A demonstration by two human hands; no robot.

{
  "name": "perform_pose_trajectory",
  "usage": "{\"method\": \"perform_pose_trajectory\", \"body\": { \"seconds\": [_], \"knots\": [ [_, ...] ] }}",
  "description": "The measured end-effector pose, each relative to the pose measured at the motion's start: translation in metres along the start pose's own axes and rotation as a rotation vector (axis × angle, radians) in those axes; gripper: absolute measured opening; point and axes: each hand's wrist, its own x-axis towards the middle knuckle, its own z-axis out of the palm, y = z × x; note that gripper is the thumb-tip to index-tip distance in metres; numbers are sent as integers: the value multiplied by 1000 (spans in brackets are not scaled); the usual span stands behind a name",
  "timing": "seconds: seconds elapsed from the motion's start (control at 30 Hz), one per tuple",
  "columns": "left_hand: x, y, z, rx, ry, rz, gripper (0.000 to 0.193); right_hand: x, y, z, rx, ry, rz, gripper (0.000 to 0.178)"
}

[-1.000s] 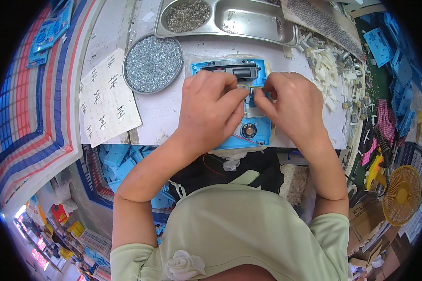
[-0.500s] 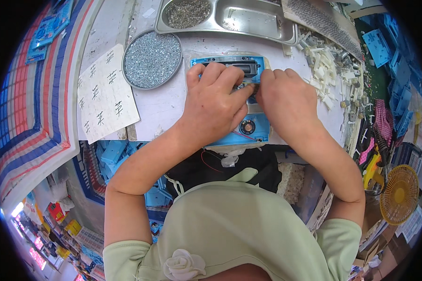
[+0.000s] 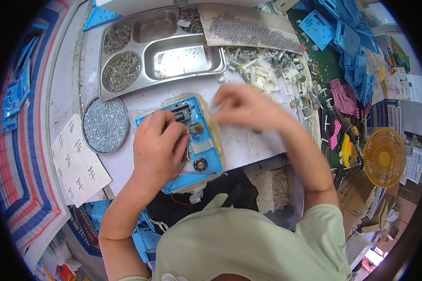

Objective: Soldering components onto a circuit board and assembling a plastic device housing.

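A blue plastic casing [image 3: 213, 157] lies tilted on the white worktop, on a clear wrapping. It carries a small round speaker [image 3: 200, 164], a black part [image 3: 182, 114], a small metal part [image 3: 196, 129] and thin red wires. My left hand [image 3: 157, 145] rests over the casing's left side, its fingers bent and drawn together; whatever they pinch is hidden. To the right of the casing, my right hand [image 3: 244, 107] is raised off it and smeared by motion, near a heap of white plastic and metal pieces [image 3: 262, 70].
A steel compartment tray [image 3: 180, 54] with small metal parts stands behind. On the left are silvery bits [image 3: 104, 124] in a round dish and a handwritten paper sheet [image 3: 75, 159]. A board of small grey parts [image 3: 253, 33], blue casings [image 3: 349, 37] and a yellow fan [image 3: 384, 158] are right.
My right hand has left the casing and swung away to its right. My left hand stays on the casing. The whole view has shifted and turned, bringing more of the tray into sight.
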Motion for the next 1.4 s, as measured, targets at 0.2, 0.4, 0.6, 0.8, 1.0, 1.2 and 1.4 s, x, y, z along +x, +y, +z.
{"method": "perform_pose_trajectory", "body": {
  "seconds": [0.2, 0.4, 0.6, 0.8, 1.0, 1.2, 1.4],
  "knots": [
    [12, -6, -2, -33, -50, 116, 27, 34, 88, -301, -1045, 977, 60, 32],
    [12, -16, -1, 38, -14, 133, 26, 76, 184, -397, -1324, 811, 431, 44],
    [12, -16, -3, 140, -58, 131, 21, 77, 144, -385, -1491, 726, 389, 37],
    [18, -19, 4, 173, -37, 232, 19, -27, 102, -430, -799, 1038, 36, 46],
    [11, -19, -3, 27, 66, 208, 17, -130, 42, -152, 381, 881, -546, 38],
    [-8, 34, -34, -1380, -190, -581, 37, -86, 5, 59, 850, 433, -566, 37],
    [-18, 19, -45, -1261, 69, -631, 37, -49, -27, 54, 780, 318, -219, 56]
  ]
}}
